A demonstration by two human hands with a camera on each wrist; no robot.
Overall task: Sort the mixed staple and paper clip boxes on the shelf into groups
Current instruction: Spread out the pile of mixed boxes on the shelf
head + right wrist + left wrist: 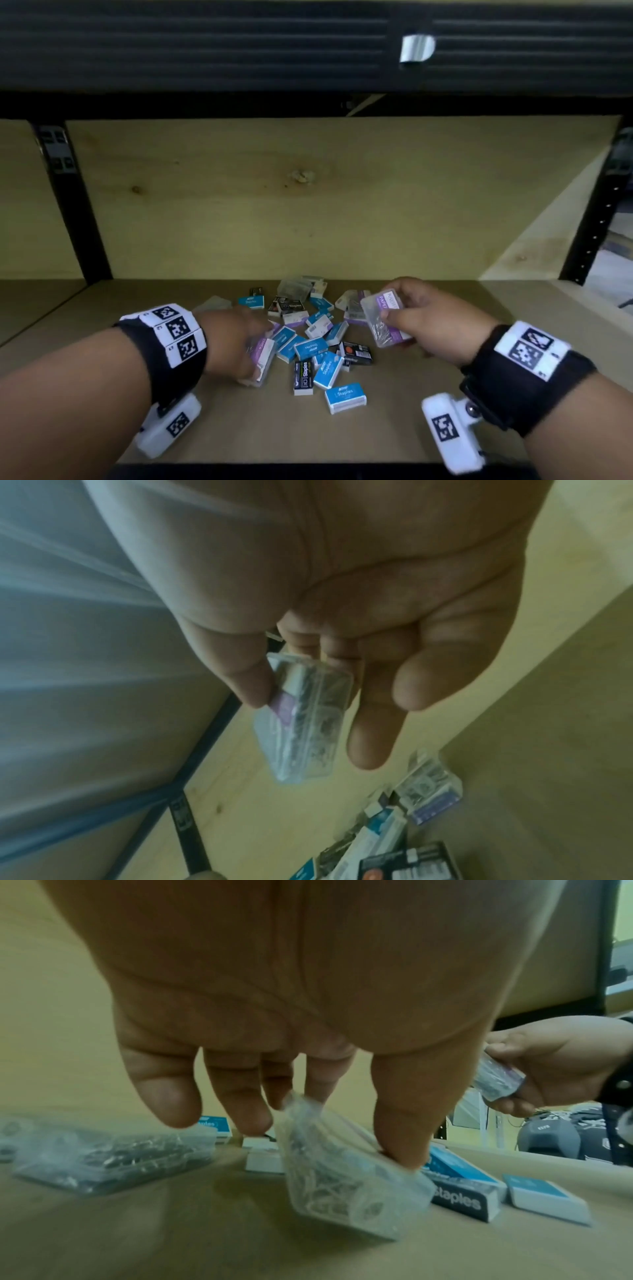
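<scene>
Wooden shelf board (394, 428), plywood back panel (308, 205), black metal uprights at both sides. Mixed pile of small boxes lies mid-shelf, between the two hands.

Right hand (435, 322): raised off the shelf at the right of the pile, thumb and fingers pinching a clear plastic paper clip box with a purple label (385, 318). Right wrist view confirms: thumb on the label side, fingers behind, box hanging clear of the shelf, metal clips visible inside.

Left hand (236, 339): down at the left edge of the pile, blurred in the head view. Left wrist view shows the thumb and at least one finger gripping a second clear plastic paper clip box (342, 1172), tilted, its lower corner at the shelf; whether it touches, cannot tell. Other fingers loosely spread.

Another clear box of clips (113, 1153) lies flat to the left of that hand.

Pile contents: several blue-and-white cardboard staple boxes, one lying nearest the shelf front (345, 397); a black staple box with white lettering (303, 377) just beside the blue ones; a black box with an orange dot (355, 353); more clear clip boxes at the back of the pile (294, 289). Boxes overlap and point every way; not grouped.

Black wristbands with printed square markers on both wrists.
</scene>
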